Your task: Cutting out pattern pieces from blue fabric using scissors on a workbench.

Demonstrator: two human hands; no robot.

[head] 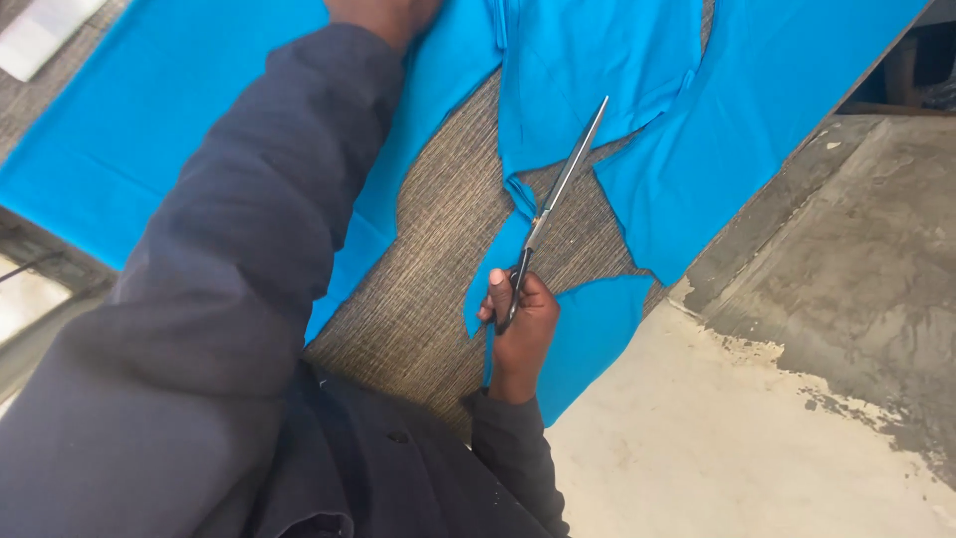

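A view from above, looking down a person's own body at a worktable. Nearest is the chest of a dark jacket (358,468), with a dark sleeve (513,448) running up to the right hand (520,324). That hand is clenched around the black handles of a pair of scissors (558,194), fingers wrapped through the loops. The long silver blades (closed or nearly so, as far as can be seen) point up and to the right, lying low over the table, with the tip resting over the edge of a piece of bright blue cloth (597,70). Under and just beside the hand lies a smaller cut scrap of the same blue cloth (588,334), hanging at the table's edge. The table (438,259) has a woven brown-grey cover, bare in a wedge between the cloth pieces. To the left, the other arm, in a wide dark sleeve (229,259), stretches far forward across a large sheet of blue cloth (129,110). The left hand (383,15) sits at the very top edge, pressed down on the cloth; it is mostly cut off, so its grip cannot be told. Another blue panel (757,120) lies on the right of the table. Beyond the table edge to the right is a rough concrete floor (797,399), pale and grey in patches.
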